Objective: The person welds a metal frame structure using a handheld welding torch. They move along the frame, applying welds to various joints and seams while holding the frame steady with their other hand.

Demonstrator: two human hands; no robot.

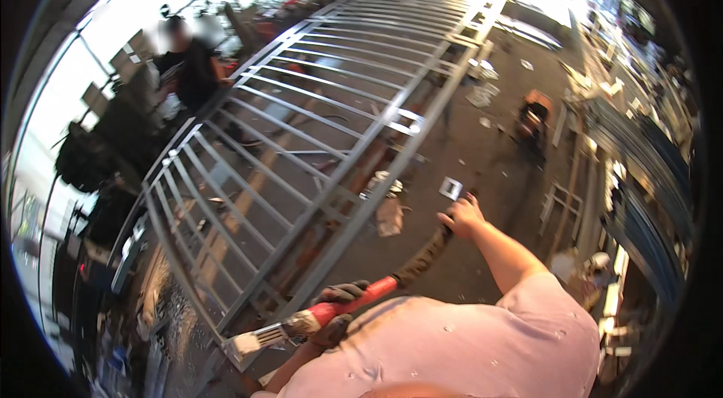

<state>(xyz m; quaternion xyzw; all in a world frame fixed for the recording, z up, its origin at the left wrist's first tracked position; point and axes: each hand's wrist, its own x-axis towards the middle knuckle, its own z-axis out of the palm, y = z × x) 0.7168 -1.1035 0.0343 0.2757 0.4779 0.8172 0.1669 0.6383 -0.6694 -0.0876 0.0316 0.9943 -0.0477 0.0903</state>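
Note:
My left hand (337, 313), in a dark glove, is closed around the body of a red hand-held tool (361, 300). The tool's metal head ends in a pale flat tip (252, 342) by the near corner of a metal frame. From its back end a thick sleeved hose (423, 256) runs up to the right. My bare right hand (465, 216) is closed around that hose at arm's length. The large silver frame (324, 118), with many parallel bars, stretches away to the far side on my left.
Beyond the frame's left side stands a person (188, 67) in dark clothes. An orange machine (533, 115) stands on the floor to the right, with paper scraps (482, 94) nearby. Long metal profiles (640, 164) are stacked at the right. A small square plate (450, 188) lies past my right hand.

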